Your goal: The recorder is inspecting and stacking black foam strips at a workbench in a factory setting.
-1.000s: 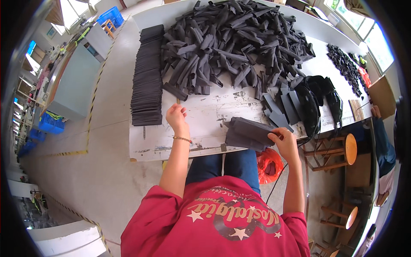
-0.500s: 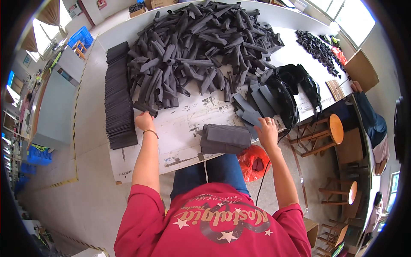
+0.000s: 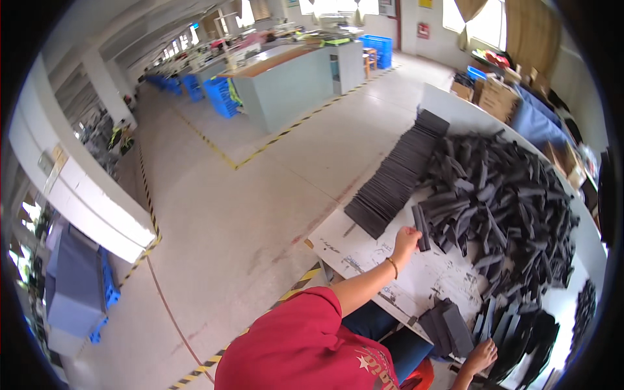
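My left hand [image 3: 407,240] pinches a dark grey rolled piece of fabric [image 3: 421,229] by its side, above the white table between a stack and a heap. That long, neat stack of flat dark grey pieces [image 3: 396,172] lies just beyond the hand. To its right spreads the large heap of similar rolled pieces [image 3: 497,201]. My right hand [image 3: 482,356] is low at the right, fingers apart, beside some flat lighter grey pieces [image 3: 484,322]; whether it touches them is hard to see. A smaller folded dark pile [image 3: 447,328] rests at the table's near edge.
The white table [image 3: 416,276] has a worn, marked top and a raised far rim. Black items [image 3: 536,341] lie at its right end. Beyond the floor's yellow-black tape stand a grey counter [image 3: 286,91] and blue crates [image 3: 221,96]. Cardboard boxes [image 3: 497,97] stand behind the table.
The view has swung to the left, so the table now sits at the right. My left hand still has the rolled fabric piece; my right hand stays near the lighter grey pieces.
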Demonstrator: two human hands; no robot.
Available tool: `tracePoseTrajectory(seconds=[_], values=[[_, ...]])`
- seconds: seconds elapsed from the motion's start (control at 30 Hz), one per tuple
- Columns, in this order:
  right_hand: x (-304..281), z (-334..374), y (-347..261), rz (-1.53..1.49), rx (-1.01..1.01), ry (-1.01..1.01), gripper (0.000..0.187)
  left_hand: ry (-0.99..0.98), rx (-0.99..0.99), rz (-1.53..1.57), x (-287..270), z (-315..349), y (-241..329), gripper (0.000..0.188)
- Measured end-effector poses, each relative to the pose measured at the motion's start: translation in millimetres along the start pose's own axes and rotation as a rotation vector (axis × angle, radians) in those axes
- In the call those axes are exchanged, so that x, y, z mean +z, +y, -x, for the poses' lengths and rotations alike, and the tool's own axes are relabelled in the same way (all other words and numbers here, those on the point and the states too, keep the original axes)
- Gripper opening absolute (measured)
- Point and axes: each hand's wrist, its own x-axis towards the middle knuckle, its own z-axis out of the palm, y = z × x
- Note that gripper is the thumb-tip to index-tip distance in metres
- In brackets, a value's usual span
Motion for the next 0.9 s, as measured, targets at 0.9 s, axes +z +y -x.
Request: tracePoseTrajectory(seconds=[0.9], values=[[-244.6,-99.5,-88.8,-0.933,-0.333,-0.067,0.038,-0.824,-0.328,0.355,51.5,154.4,94.1,0.029]])
